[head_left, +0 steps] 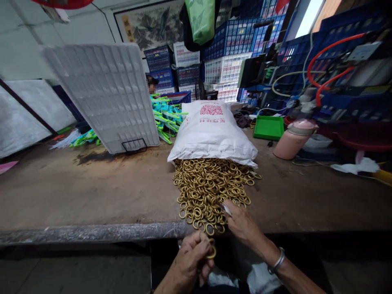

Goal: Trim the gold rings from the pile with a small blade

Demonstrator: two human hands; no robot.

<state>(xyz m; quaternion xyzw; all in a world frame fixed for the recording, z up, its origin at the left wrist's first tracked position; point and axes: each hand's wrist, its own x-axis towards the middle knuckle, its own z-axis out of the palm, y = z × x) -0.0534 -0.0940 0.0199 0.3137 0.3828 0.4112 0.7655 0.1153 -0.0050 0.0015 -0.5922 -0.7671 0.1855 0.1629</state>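
My left hand (pixel 194 257) is closed just off the table's front edge. Between its thumb and fingers it pinches a brass-coloured ring (pixel 212 250). A large heap of similar rings (pixel 208 183) spills over the tabletop toward me. At the heap's right front, my right hand (pixel 241 222) reaches in with curled fingers. A small pale object (pixel 227 210) with a dark tip shows at those fingers; its kind is unclear. Behind the heap lies a white sack (pixel 211 134) with red print, its near edge over the rings.
A grey-white ribbed panel (pixel 107 94) stands tilted on the table (pixel 116 196) at left, beside green and turquoise pieces (pixel 168 116). On the right are a green tray (pixel 268 128), a pink bottle (pixel 294 141) and orange hoses (pixel 318 61). Stacked crates (pixel 226 67) and a partly hidden person fill the back.
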